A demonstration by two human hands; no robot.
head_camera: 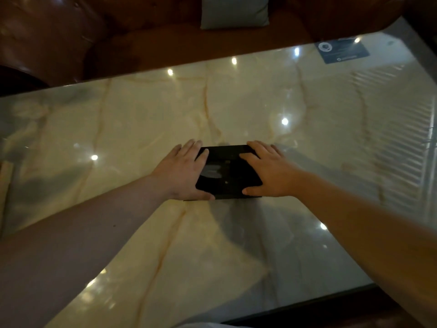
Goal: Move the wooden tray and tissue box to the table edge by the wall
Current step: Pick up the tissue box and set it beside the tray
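A dark, glossy rectangular tissue box [228, 172] sits near the middle of the marble table [142, 119]. My left hand [183, 170] clasps its left end, thumb on the near edge and fingers over the far corner. Gripping the right end in the same way is my right hand [266, 170]. A pale slot or reflection shows on the box top. A thin dark edge under the box's near side may be a tray; I cannot tell. No separate wooden tray is visible.
A blue card [341, 50] lies at the table's far right corner. A brown leather sofa [59, 36] with a pale cushion [235, 11] runs behind the far edge. The table's near edge [307, 304] crosses the lower right.
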